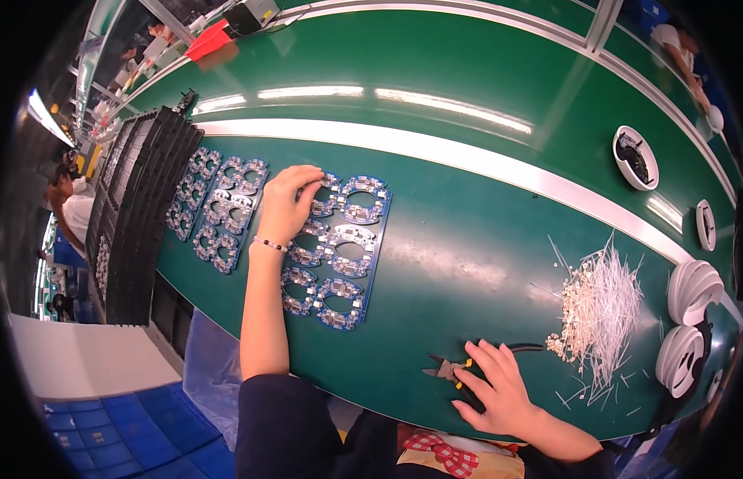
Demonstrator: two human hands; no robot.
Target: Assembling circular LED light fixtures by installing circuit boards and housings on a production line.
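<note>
A panel of blue circuit boards with oval openings lies on the green bench in front of me. At its far left corner is my left hand, thumb and fingertips closed together on the panel's edge. Part of the panel is hidden under that hand. Near the bench's front edge, my right hand rests over a pair of side cutters with dark and yellow handles. Its fingers are stretched apart across the handles, not wrapped round them. The cutters' jaws point left.
More circuit board panels lie left, beside stacked black trays. On the right is a pile of thin white wires with small cream connectors. White round housings stand beyond it; a white shell sits farther back. Other people are around.
</note>
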